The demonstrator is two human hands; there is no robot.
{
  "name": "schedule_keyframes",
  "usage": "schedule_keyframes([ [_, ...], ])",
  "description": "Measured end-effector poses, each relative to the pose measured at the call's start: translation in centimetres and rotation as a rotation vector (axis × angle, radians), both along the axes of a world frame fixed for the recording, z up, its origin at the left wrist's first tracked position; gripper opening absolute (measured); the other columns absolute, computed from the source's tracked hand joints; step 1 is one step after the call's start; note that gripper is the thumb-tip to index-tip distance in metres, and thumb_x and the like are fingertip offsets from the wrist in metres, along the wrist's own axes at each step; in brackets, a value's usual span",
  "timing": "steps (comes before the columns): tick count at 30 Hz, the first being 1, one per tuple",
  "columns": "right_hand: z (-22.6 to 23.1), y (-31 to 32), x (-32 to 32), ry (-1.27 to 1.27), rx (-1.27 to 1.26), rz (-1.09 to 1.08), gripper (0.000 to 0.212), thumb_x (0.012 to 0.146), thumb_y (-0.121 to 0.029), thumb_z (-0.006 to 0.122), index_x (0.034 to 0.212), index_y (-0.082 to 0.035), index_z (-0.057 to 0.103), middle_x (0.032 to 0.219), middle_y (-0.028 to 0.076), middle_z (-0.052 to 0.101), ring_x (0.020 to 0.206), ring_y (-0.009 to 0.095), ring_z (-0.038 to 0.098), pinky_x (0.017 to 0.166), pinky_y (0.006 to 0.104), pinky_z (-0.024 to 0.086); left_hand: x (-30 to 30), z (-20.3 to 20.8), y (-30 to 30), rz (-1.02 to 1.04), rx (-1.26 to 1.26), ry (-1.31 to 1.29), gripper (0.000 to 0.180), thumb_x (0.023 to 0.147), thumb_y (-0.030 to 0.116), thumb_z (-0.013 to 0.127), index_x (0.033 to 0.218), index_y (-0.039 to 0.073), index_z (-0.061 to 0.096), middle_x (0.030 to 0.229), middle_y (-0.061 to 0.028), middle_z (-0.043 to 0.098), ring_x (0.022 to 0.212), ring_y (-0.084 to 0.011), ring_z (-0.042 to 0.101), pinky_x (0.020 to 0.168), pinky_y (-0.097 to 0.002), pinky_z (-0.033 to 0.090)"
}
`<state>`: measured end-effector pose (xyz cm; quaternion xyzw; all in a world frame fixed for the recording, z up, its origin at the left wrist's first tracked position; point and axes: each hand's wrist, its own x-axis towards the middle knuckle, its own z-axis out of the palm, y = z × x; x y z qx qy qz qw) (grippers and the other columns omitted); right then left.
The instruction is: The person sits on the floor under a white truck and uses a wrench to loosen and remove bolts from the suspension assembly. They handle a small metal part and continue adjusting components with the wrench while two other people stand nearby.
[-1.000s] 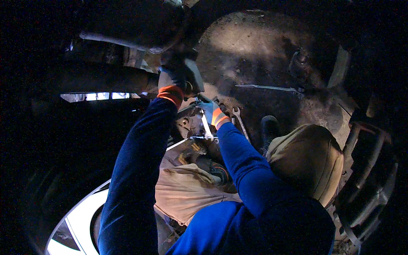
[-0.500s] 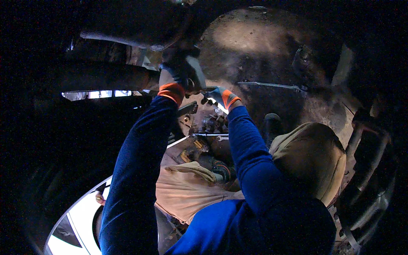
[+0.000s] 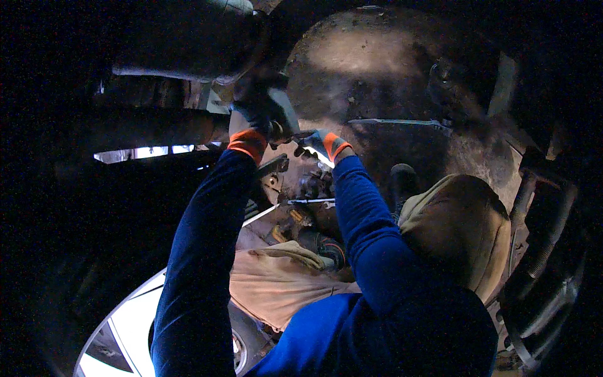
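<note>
My left hand, in a dark glove with an orange cuff, reaches up against a dark metal part with a flat grey face. Its fingers are hidden in shadow, so their grip cannot be made out. My right hand, gloved the same way, is closed just right of that part. A short dark piece shows between the two hands, but its kind is unclear. Beneath the right hand is a bright white strip.
A long wrench lies at right on the dirty brown surface. Below my hands are dark metal parts, another wrench and a yellow-and-black tool. A thick dark pipe runs at left. My bent knees are close under my arms.
The view has shifted slightly, and both hands appear a little further left and lower around the metal part. Fingertips seen at the lower left edge before are out of sight.
</note>
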<state>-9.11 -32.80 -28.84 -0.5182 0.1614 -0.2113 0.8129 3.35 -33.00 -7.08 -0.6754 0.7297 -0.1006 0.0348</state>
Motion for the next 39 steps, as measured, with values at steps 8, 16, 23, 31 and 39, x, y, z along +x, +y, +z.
schedule_keyframes([
  [8,-2.8,0.3,1.3,0.006,-0.079,-0.025,0.029,0.086,-0.017,0.053,0.112,-0.008,0.061,0.092,0.001,0.065,0.076,0.01,0.057,0.065,0.0254,0.044,-2.5,1.0,-0.5,0.431,0.009,0.298,0.03,0.087,0.031,0.045,0.094,0.005,0.059,0.092,-0.0196,0.062,0.087,-0.0369,0.058,0.068,-0.0407,0.045],
  [16,-6.0,0.3,2.6,0.028,-0.18,-0.049,0.029,0.085,-0.018,0.054,0.111,-0.008,0.061,0.092,0.0,0.065,0.075,0.01,0.057,0.065,0.0255,0.044,-2.8,1.4,-0.8,0.386,0.042,0.199,0.024,0.085,0.024,0.047,0.095,0.005,0.057,0.089,-0.0194,0.062,0.084,-0.0391,0.057,0.068,-0.0423,0.045],
  [23,-7.1,1.1,4.1,0.044,-0.24,-0.058,0.029,0.084,-0.018,0.055,0.111,-0.008,0.062,0.091,-0.001,0.065,0.075,0.01,0.057,0.066,0.0256,0.043,-1.0,0.5,-0.7,0.025,-0.013,-0.08,0.023,0.083,0.023,0.051,0.098,0.006,0.056,0.09,-0.018,0.061,0.083,-0.0393,0.056,0.068,-0.0429,0.045],
  [31,-13.9,0.6,6.1,0.117,-0.288,-0.123,0.033,0.083,-0.019,0.058,0.114,-0.008,0.06,0.095,0.0,0.065,0.076,0.011,0.058,0.067,0.0271,0.043,0.2,-2.2,-1.4,0.224,-0.052,0.253,0.023,0.085,0.025,0.048,0.093,0.007,0.059,0.089,-0.0185,0.062,0.084,-0.0381,0.057,0.069,-0.0419,0.046],
  [39,-12.5,1.7,6.9,0.124,-0.32,-0.11,0.031,0.082,-0.019,0.056,0.112,-0.008,0.059,0.095,0.003,0.065,0.078,0.014,0.058,0.068,0.0293,0.044,0.8,-1.3,-0.1,0.452,0.03,0.358,0.023,0.083,0.022,0.049,0.098,0.006,0.057,0.093,-0.0168,0.062,0.087,-0.039,0.057,0.072,-0.0431,0.045],
])
